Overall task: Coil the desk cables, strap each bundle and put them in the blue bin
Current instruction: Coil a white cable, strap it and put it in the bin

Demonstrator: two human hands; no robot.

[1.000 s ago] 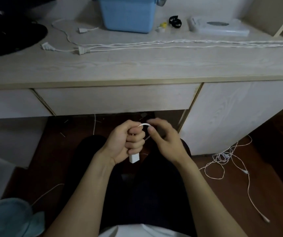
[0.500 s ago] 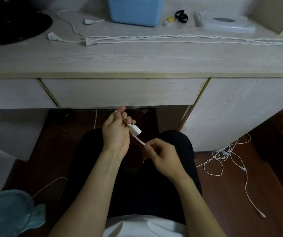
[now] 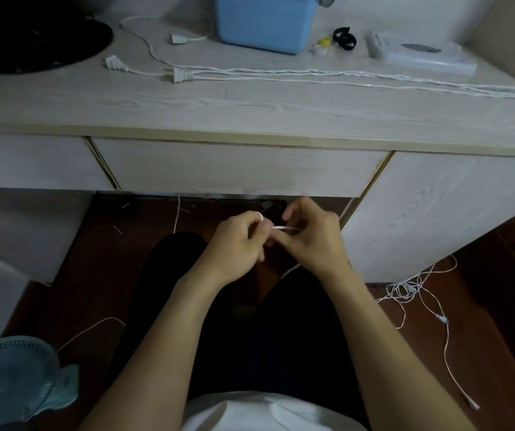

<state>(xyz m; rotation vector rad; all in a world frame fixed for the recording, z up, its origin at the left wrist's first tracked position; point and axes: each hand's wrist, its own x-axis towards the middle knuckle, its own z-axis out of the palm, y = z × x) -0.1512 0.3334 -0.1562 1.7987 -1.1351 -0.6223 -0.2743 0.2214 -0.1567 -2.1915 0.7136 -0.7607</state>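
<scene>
Below, both hands, left hand [image 3: 237, 241] and right hand [image 3: 310, 236], pinched one white cable [image 3: 284, 227]; one blue bin [image 3: 265, 21] hid its contents.

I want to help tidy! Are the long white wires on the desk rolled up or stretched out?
Stretched out. The long white wires lie straight across the desk, uncoiled, outside the blue bin.

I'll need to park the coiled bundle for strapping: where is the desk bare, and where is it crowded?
Bare: the front strip of the desk, between its near edge and the long white cables. Crowded: the back, with the blue bin, black strap, white box, plugs and a black object at far left. Both the left hand and right hand hold the thin cable.
</scene>
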